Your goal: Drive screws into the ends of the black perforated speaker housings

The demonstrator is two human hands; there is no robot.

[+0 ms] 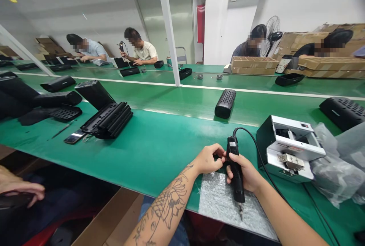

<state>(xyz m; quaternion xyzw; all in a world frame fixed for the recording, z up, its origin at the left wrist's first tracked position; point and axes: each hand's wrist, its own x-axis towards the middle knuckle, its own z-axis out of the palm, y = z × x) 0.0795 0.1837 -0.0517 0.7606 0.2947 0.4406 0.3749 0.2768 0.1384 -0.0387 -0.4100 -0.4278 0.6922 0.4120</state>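
Note:
My right hand [244, 172] is wrapped round a black electric screwdriver [235, 173], whose bit points down over a grey foam sheet [215, 196] at the table's front edge. A black cable rises from the tool's top and curves to the right. My left hand [210, 158] is beside the screwdriver's upper body, fingers curled and thumb and fingertips close together. Whatever those fingertips pinch, if anything, is too small and hidden to make out. Just right of my right hand stands a white and black screw feeder [291, 147].
A black perforated housing [225, 103] lies beyond my hands. Stacked black parts [108, 120] and a phone [74, 137] are at left. Plastic bags [338, 170] lie at right. Another person's hand [25, 191] shows at lower left. Several people sit across the green table [159, 151].

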